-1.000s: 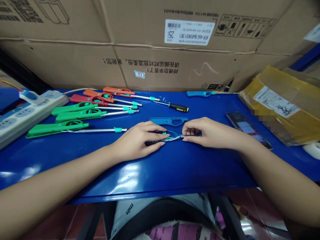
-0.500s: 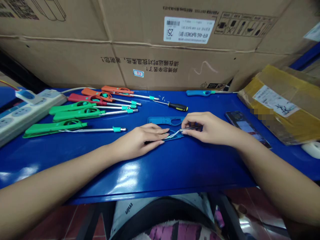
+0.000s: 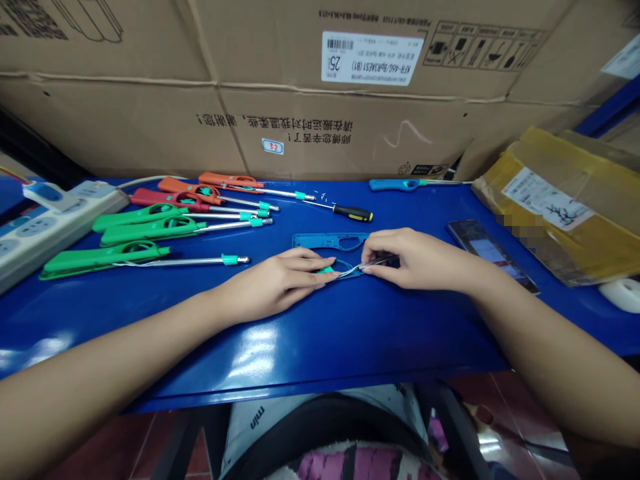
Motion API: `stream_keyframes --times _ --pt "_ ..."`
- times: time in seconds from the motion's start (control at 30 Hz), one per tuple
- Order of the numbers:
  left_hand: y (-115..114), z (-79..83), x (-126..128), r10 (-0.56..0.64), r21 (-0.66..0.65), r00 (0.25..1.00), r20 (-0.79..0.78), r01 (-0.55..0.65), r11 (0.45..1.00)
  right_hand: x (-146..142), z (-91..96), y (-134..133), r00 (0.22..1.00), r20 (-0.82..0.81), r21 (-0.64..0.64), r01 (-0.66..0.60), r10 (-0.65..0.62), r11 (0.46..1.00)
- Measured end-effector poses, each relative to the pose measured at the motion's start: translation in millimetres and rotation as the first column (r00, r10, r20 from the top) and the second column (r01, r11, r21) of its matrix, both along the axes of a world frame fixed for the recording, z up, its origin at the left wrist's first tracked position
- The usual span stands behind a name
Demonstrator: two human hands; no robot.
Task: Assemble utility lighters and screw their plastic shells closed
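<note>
My left hand [image 3: 280, 283] lies on the blue table [image 3: 320, 333], fingers closed down on a blue lighter half-shell with a teal trigger piece [image 3: 327, 270]. My right hand [image 3: 413, 257] pinches the thin metal tube [image 3: 375, 262] of that lighter, with white wires [image 3: 347, 271] running between the two hands. A second blue half-shell [image 3: 330, 240] lies flat just beyond my fingers.
Several finished long lighters, green [image 3: 145, 230], red and orange [image 3: 230, 181], lie at the left. A black-and-yellow screwdriver [image 3: 345, 211], a blue lighter [image 3: 400, 185], a phone [image 3: 487, 250], a power strip [image 3: 45, 220], a yellow parcel [image 3: 565, 200] and cardboard boxes [image 3: 320, 87] surround the work spot.
My right hand has lifted the metal tube end slightly and shifted a little left. My left hand has stayed pressing on the shell, and the teal piece now shows at its fingertips.
</note>
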State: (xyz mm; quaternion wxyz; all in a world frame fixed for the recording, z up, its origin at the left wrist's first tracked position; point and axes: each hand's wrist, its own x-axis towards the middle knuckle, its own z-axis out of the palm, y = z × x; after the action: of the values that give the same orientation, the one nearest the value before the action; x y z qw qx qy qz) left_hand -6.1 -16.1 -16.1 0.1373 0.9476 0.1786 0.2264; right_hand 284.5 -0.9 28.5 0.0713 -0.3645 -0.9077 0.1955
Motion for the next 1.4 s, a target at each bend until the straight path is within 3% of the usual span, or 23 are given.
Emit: stream_keyframes --times 0.3,0.5,0.77,0.9,1.13,1.4 --pt "0.0 -1.3 0.5 0.008 -0.021 1.000 0.011 -0.008 1.000 -8.2 -10.6 -2.2 0.989 -0.124 0.094 -0.074 0.085 0.993" --pt "-4.2 -0.2 3.0 0.113 -0.108 0.993 0.040 -0.109 0.988 -21.8 -24.6 -4.2 0.962 -0.227 0.200 -0.107 0.152 0.974" --pt "-3.2 1.3 3.8 0.047 -0.109 0.997 0.063 -0.040 0.993 -26.9 -28.7 -5.0 0.959 -0.279 0.142 -0.015 0.055 0.990" --pt "-2.6 0.7 3.9 0.055 -0.110 0.997 0.063 -0.047 0.993 -26.2 -27.7 -4.1 0.970 -0.233 0.159 -0.039 0.076 0.986" --pt "-0.4 -2.2 -0.4 0.020 -0.045 0.998 0.067 -0.017 0.999 -27.3 -21.3 -6.9 0.953 -0.296 -0.099 0.042 -0.070 0.994" --pt "0.1 -2.2 -2.0 0.008 -0.004 0.996 0.094 -0.008 1.000 -27.6 -16.9 -7.8 0.955 -0.289 -0.098 0.045 -0.071 0.994"
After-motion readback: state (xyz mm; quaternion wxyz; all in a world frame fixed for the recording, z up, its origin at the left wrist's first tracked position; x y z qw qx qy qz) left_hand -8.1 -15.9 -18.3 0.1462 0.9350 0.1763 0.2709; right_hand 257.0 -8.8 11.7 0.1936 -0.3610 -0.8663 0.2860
